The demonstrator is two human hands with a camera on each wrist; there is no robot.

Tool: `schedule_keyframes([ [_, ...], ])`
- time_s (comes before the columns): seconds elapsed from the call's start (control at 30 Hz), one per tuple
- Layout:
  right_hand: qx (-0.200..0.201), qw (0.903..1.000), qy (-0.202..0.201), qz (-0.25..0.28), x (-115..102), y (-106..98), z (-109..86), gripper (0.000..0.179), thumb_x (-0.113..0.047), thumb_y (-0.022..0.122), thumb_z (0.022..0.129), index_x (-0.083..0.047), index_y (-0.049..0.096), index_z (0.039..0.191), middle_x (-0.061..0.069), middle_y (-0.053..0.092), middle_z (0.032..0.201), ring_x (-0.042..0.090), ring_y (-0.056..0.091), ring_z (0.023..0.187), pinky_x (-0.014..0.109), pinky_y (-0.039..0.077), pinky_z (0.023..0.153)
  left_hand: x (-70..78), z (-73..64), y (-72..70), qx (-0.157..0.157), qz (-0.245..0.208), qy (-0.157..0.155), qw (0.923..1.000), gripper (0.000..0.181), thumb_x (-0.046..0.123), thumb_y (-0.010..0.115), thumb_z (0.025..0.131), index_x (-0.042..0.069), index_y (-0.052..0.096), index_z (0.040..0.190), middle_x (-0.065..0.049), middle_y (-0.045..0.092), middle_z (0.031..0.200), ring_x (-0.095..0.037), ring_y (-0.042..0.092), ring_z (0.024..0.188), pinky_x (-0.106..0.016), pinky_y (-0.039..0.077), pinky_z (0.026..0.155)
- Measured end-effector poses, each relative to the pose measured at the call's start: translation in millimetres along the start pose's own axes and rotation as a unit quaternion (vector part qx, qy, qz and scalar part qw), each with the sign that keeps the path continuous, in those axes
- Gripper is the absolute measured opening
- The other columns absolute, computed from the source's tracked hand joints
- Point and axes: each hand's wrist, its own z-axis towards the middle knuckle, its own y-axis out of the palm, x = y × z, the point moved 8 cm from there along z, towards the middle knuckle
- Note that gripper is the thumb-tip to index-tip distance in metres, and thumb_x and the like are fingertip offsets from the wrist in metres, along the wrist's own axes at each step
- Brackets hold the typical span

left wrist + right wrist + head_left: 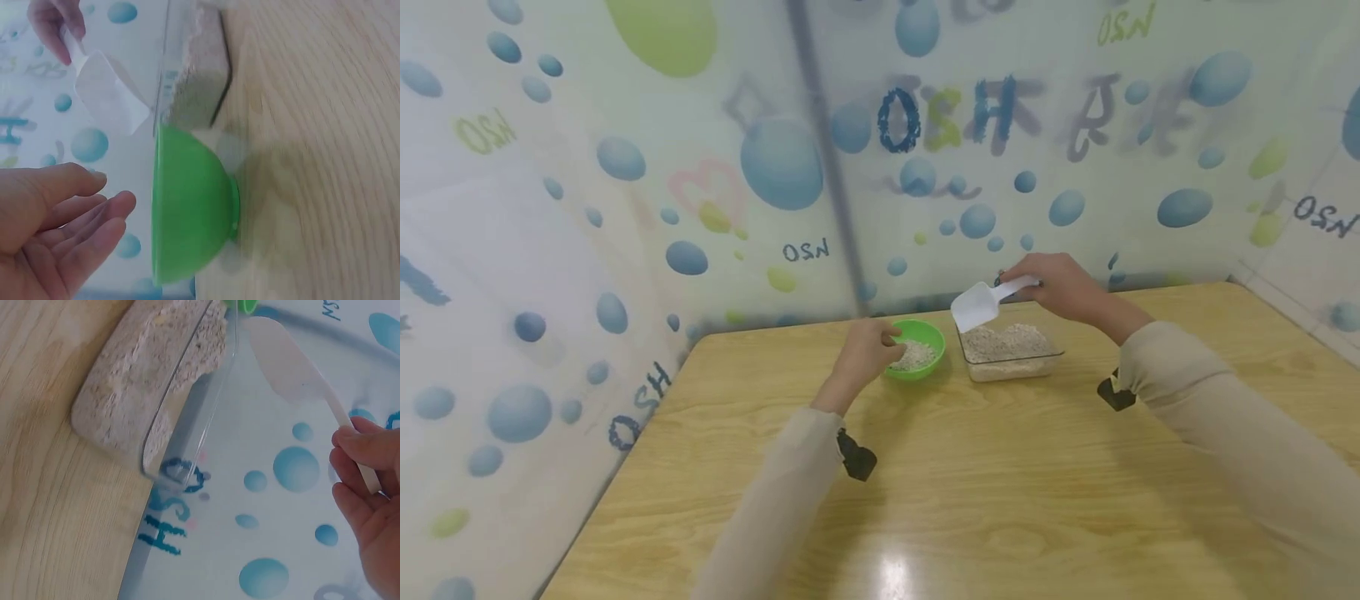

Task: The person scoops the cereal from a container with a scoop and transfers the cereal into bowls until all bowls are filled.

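A white scoop (976, 307) is held by its handle in my right hand (1060, 285), above the back left of a clear glass container (1017, 367). Pale flakes like oats (134, 369) fill much of that container. In the right wrist view, thumb and fingers pinch the handle, and the scoop's broad end points toward the bowl. My left hand (867, 354) hovers at the left rim of a green bowl (190, 206), fingers loosely bent and holding nothing. A gap shows between its fingertips (126, 201) and the bowl in the left wrist view. More flakes (913, 355) lie inside the bowl.
Bowl and container stand side by side near the back edge of a wooden table (985, 483). A printed curtain or panel (925, 192) with blue and green dots rises right behind the table, with another along its left side.
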Motion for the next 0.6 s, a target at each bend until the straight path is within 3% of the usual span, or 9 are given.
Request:
schedule_keyframes([
  [0.23,-0.042,0.9975,0.056,0.008,19.2,-7.7,-15.1,0.025,0.009,0.062,0.081,0.006,0.064,0.105,0.023,0.062,0.104,0.038,0.056,0.098,0.05,0.045,0.08,29.3,10.1,31.1,-0.042,0.007,0.035,0.9985,0.026,0.008,0.063,0.085,-0.003,0.065,0.108,-0.013,0.066,0.103,-0.021,0.063,0.089,-0.029,0.051,0.073],
  [0.47,-0.08,0.9926,0.091,-0.001,31.3,-8.9,-27.0,0.024,0.008,0.06,0.082,0.008,0.064,0.105,0.024,0.062,0.102,0.04,0.055,0.098,0.051,0.044,0.083,38.6,21.3,55.9,-0.059,-0.022,0.015,0.9979,0.024,0.005,0.061,0.085,-0.004,0.066,0.107,-0.015,0.065,0.105,-0.022,0.062,0.09,-0.031,0.051,0.072],
  [0.57,-0.1,0.989,0.109,0.008,37.8,-8.6,-32.3,0.025,0.008,0.058,0.083,0.009,0.062,0.108,0.025,0.06,0.105,0.042,0.053,0.101,0.052,0.042,0.085,40.3,24.2,65.6,-0.067,-0.039,0.012,0.9969,0.017,0.006,0.061,0.085,-0.004,0.067,0.098,-0.016,0.066,0.101,-0.021,0.063,0.086,-0.029,0.051,0.07],
  [0.6,-0.104,0.9882,0.112,0.008,40.2,-9.0,-33.9,0.025,0.008,0.057,0.084,0.009,0.062,0.108,0.026,0.06,0.106,0.042,0.053,0.101,0.053,0.042,0.085,40.5,25.5,69.2,-0.071,-0.043,0.009,0.9965,0.011,0.006,0.061,0.085,-0.004,0.067,0.085,-0.015,0.067,0.094,-0.018,0.062,0.078,-0.027,0.049,0.066],
])
